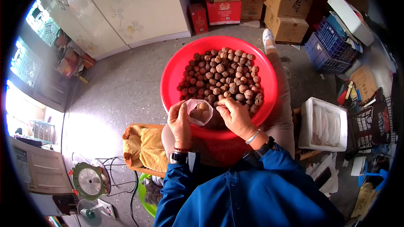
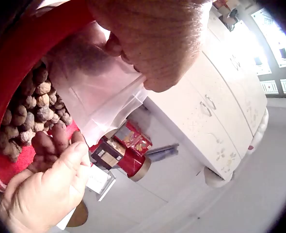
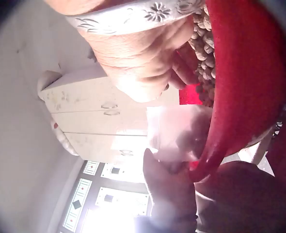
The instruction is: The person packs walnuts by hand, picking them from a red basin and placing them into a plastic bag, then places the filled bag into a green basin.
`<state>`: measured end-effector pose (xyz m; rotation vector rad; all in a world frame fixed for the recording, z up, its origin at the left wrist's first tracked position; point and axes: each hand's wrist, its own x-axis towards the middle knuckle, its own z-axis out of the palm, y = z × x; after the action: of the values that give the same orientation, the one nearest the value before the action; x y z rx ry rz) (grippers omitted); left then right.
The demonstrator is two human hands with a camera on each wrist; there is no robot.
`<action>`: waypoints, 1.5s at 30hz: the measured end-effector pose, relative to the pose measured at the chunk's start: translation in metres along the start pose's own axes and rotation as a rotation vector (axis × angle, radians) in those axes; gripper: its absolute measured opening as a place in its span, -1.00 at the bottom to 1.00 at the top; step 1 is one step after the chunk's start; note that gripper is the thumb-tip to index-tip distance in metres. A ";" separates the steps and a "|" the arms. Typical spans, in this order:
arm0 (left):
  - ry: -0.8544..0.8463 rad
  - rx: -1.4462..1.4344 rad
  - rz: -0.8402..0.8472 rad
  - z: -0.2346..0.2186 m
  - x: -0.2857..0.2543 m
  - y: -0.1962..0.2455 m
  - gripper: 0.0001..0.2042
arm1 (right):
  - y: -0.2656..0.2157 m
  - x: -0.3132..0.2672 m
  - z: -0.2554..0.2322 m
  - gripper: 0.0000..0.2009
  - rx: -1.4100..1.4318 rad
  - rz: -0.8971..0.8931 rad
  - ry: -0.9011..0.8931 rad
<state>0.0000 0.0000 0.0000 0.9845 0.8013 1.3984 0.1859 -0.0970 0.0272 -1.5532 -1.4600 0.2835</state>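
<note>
My left hand point(image 1: 180, 122) grips a thin translucent plastic bag point(image 2: 102, 104) by its side, over the near left part of a big red basin point(image 1: 173, 65). The bag's mouth faces up, and a few walnuts point(image 1: 201, 110) show inside it. My right hand point(image 1: 236, 117) is just right of the bag, over the near part of the basin. Its fingers bend toward the thumb, close to the bag's edge in the left wrist view. I cannot tell whether they hold something. Many loose walnuts point(image 1: 223, 73) fill the basin's floor.
A white foam box point(image 1: 309, 126) with flat clear bags stands at the right. On the left are a chair with a yellow cloth point(image 1: 147, 147), a green tub point(image 1: 145, 197) and a fan point(image 1: 88, 180). Cartons point(image 1: 290, 12) and blue crates point(image 1: 330, 44) stand beyond the basin.
</note>
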 end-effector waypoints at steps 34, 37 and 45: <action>0.026 0.005 -0.086 0.000 -0.001 0.005 -0.92 | -0.042 -0.005 -0.014 -0.64 0.096 -0.077 -0.186; 0.018 0.010 -0.067 -0.005 0.006 -0.001 -0.94 | -0.046 -0.007 0.002 -0.71 0.008 -0.222 -0.182; -0.068 -0.073 -0.005 0.030 -0.017 0.080 -0.93 | -0.067 0.025 -0.022 -0.86 0.078 -0.268 -0.006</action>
<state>-0.0071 -0.0256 0.0833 0.9678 0.6978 1.3735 0.1649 -0.0967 0.0987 -1.2786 -1.6218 0.1843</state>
